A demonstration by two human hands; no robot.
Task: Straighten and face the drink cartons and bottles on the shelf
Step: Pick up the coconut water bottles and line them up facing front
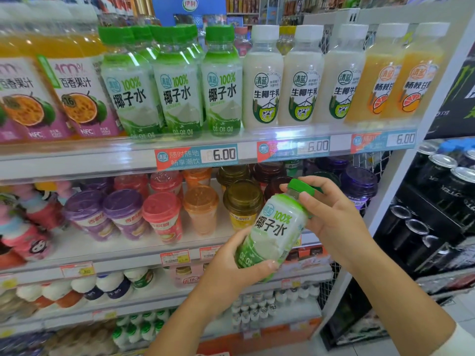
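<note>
I hold a green-capped coconut water bottle (272, 231) in front of the shelves, tilted with its cap up and to the right, label facing me. My left hand (231, 268) grips its base from below. My right hand (331, 217) grips its neck and shoulder just under the green cap. On the top shelf (123, 160) stand three front coconut water bottles (177, 91) with more behind them, labels forward. To their right stand three white coconut milk bottles (300, 83) and two orange drink bottles (390, 80); passion fruit juice bottles (77, 98) stand at the left.
Cup drinks with coloured lids (162, 214) fill the second shelf, small yoghurt bottles (110, 286) the lower ones. A white shelf upright (411, 160) stands at the right, with black energy drink cans (442, 181) beyond it. Price tags (198, 156) line the shelf edges.
</note>
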